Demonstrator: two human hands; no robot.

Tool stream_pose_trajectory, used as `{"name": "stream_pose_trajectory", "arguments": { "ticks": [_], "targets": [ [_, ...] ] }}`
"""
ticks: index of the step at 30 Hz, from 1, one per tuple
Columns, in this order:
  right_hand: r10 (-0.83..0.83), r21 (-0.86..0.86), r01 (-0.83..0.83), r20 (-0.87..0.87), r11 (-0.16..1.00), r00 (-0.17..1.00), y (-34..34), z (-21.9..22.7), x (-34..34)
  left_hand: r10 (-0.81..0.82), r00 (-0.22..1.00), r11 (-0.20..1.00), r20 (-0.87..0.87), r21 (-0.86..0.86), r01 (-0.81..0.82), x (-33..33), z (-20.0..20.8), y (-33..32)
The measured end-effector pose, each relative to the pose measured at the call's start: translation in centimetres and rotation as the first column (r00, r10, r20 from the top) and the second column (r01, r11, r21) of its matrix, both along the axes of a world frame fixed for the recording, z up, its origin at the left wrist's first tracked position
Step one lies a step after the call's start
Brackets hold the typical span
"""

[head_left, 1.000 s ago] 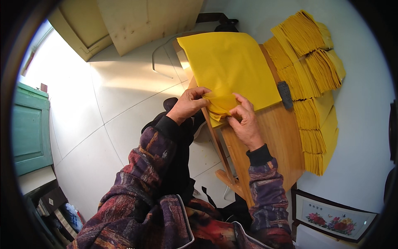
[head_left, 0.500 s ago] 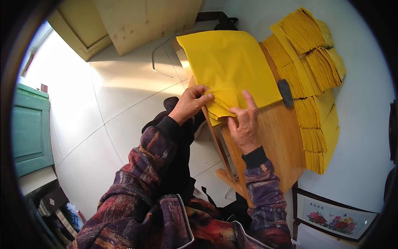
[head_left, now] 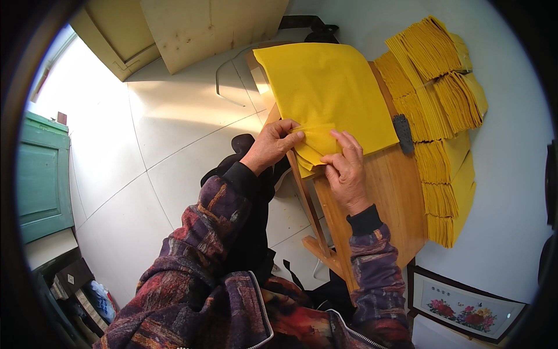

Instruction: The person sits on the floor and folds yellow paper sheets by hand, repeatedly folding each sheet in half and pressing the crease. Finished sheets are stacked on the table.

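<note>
A stack of large yellow paper sheets [head_left: 325,87] lies on a small wooden table [head_left: 383,198]. My left hand [head_left: 273,142] pinches the near corner of the top sheets, thumb on the fold. My right hand [head_left: 346,168] presses fingers down on the same folded corner [head_left: 317,139], just to the right. Both hands touch the yellow paper at the table's near left edge.
Rows of folded yellow paper bundles [head_left: 433,99] fan along the table's right side by a white wall. A small dark block [head_left: 402,132] lies beside the sheets. A framed flower picture [head_left: 465,302] leans at lower right. A green cabinet [head_left: 38,174] stands at left on the tiled floor.
The corner of the top sheets has been folded over further. My right hand has shifted slightly along the fold; my left hand keeps its pinch.
</note>
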State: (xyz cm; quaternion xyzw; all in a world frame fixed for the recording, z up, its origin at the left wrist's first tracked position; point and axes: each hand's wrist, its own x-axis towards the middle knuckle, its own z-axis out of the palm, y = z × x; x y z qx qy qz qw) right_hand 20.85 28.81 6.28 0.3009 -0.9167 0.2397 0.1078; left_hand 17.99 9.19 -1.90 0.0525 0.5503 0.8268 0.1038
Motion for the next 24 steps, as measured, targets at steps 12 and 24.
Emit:
{"name": "stream_pose_trajectory", "arguments": {
  "ticks": [12,24],
  "targets": [
    [-0.004,-0.173,0.075,0.378,0.982,0.926,0.9,0.1,-1.2,-0.115,0.991,0.993,0.065,-0.014,0.116,0.2,2.1,-1.8],
    [-0.005,-0.216,0.068,0.281,0.974,0.96,1.0,-1.2,-1.3,-0.056,0.998,0.988,0.011,-0.145,0.057,-0.1,0.4,-1.0]
  ]
}}
